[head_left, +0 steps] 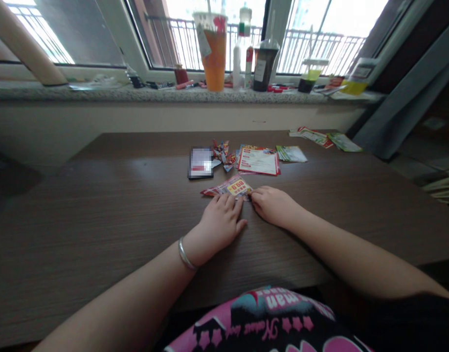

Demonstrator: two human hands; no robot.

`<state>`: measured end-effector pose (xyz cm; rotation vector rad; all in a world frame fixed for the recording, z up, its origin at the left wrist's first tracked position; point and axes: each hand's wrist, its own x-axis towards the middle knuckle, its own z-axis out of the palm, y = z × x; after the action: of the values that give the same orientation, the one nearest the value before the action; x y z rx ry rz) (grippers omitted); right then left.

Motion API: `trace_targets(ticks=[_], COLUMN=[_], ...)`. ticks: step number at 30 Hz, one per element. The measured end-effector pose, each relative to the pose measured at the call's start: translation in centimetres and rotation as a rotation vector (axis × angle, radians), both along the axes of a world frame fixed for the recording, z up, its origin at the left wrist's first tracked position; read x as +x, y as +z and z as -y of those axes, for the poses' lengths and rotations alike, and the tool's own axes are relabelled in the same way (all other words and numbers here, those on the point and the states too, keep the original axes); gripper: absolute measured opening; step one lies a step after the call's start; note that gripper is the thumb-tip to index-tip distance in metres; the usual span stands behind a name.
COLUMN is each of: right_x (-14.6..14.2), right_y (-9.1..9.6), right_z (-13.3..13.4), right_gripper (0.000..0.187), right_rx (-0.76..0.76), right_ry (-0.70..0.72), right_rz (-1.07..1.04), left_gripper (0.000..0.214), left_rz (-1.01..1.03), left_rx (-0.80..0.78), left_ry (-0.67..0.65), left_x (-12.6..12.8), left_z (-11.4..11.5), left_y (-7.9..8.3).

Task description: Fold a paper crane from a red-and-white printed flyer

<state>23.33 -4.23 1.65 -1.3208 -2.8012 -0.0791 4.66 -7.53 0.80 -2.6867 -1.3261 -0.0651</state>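
Note:
A folded, colourful printed paper (230,187) lies on the dark wooden table (100,210) just beyond my hands. My left hand (217,225), with a silver bangle on the wrist, lies flat with its fingers stretched onto the paper's near edge. My right hand (272,205) is curled, its fingertips pressed together on the paper's right end. Both hands press the paper down against the table.
Behind the paper lie a dark phone (200,163), small folded paper pieces (222,154), a red-and-white leaflet (259,161) and more leaflets (312,137) at the far right. The windowsill (100,93) holds an orange drink cup (213,49), bottles and other cups.

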Motion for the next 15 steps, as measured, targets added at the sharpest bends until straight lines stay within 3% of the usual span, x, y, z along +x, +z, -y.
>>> trace_targets(ticks=[7,15], right_x=[-0.07,-0.08], right_y=[0.19,0.05], right_z=[0.12,0.06], right_gripper=[0.024,0.025], right_rx=[0.013,0.016], right_ry=[0.008,0.01], right_rz=[0.004,-0.006], left_gripper=[0.062,0.062], left_rz=[-0.055,-0.036], left_rx=[-0.014,-0.004], left_ry=[0.091,0.196], left_x=[0.78,1.02], left_z=[0.43,0.7], left_y=[0.66,0.3])
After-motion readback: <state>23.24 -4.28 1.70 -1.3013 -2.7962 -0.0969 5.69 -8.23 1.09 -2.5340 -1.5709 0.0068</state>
